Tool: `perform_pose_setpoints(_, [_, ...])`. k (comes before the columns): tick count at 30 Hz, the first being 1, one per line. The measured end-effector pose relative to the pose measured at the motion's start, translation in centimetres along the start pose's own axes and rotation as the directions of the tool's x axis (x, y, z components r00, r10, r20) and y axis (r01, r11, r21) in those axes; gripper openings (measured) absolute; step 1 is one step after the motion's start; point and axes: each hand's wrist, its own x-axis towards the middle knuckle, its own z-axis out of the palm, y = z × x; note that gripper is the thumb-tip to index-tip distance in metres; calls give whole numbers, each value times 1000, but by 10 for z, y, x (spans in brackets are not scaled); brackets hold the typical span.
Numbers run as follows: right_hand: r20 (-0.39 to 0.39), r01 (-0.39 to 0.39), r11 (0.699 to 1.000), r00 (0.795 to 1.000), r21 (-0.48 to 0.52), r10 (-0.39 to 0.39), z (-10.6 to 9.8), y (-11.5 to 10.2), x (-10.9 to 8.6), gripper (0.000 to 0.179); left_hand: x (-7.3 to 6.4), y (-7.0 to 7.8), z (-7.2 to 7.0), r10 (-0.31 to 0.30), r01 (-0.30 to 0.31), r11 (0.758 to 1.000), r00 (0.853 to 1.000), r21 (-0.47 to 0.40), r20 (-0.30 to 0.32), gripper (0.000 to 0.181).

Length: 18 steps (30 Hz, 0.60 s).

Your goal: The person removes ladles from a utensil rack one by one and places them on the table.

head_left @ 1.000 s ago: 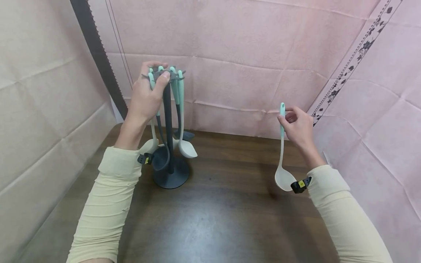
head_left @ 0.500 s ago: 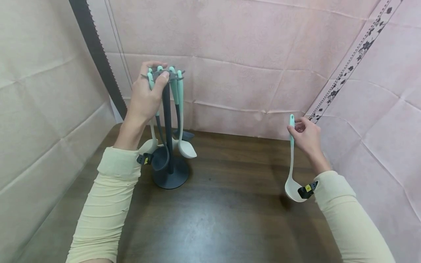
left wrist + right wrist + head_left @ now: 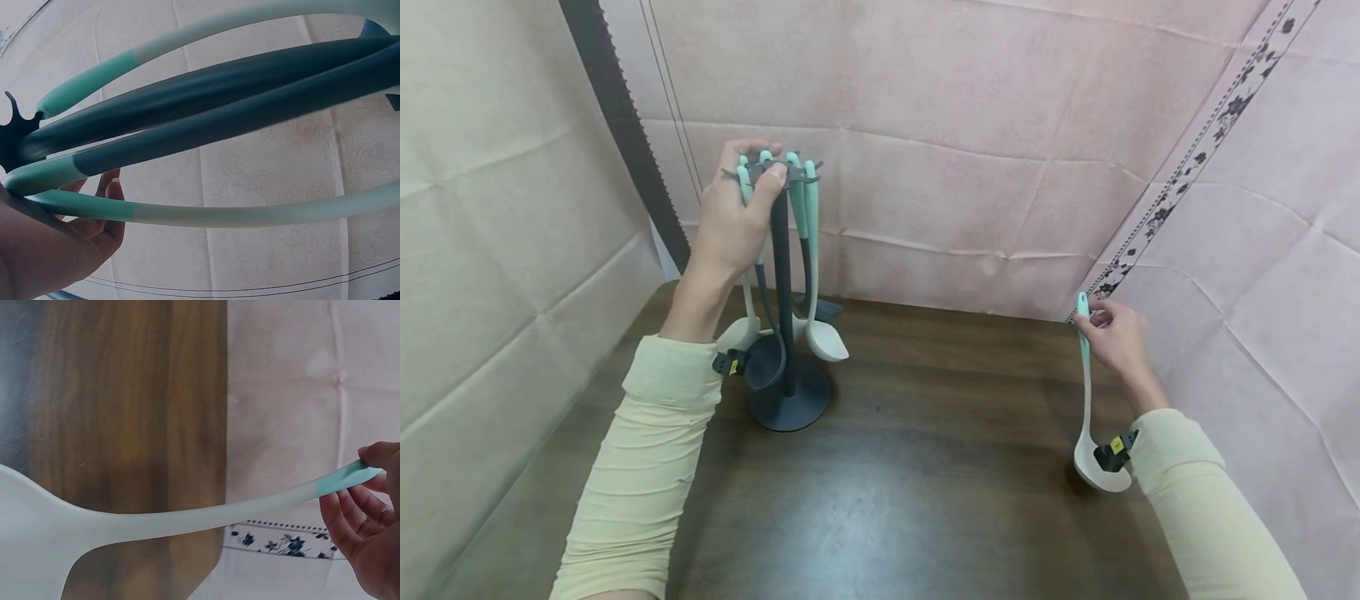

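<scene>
In the head view my left hand point(image 3: 733, 221) grips the top of a dark utensil stand point(image 3: 782, 283), thumb on its hooked crown. Several mint-handled utensils hang there, including a white ladle point(image 3: 827, 339) with a pointed lip and a dark ladle point(image 3: 765, 367). The left wrist view shows the dark post point(image 3: 187, 94) between handles, my fingers point(image 3: 109, 234) curled behind them. Off to the right, my right hand point(image 3: 1120, 337) pinches the mint handle end of a white soup ladle point(image 3: 1086, 458). It stands nearly upright, bowl low over the table, partly hidden by the wrist camera.
The stand's round base point(image 3: 805, 408) rests on a brown wooden table point(image 3: 887, 467). Pale cloth point(image 3: 925, 167) hangs behind the table and along both sides. A floral border strip point(image 3: 1180, 183) runs down the right back corner.
My right hand has moved right and toward me, lowering the soup ladle closer to the table. The left hand and the stand have stayed in place.
</scene>
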Motion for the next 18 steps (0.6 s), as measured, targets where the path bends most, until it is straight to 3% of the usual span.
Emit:
perform_pose_setpoints(11, [73, -37, 999, 997, -37, 39, 3, 30, -10, 39, 1, 1, -2, 6, -6, 1000, 1000, 5, -3, 50])
perform_pose_setpoints(18, [140, -99, 992, 984, -78, 110, 7, 47, -23, 44, -1, 1, -1, -4, 4, 1000, 1000, 0, 4, 50])
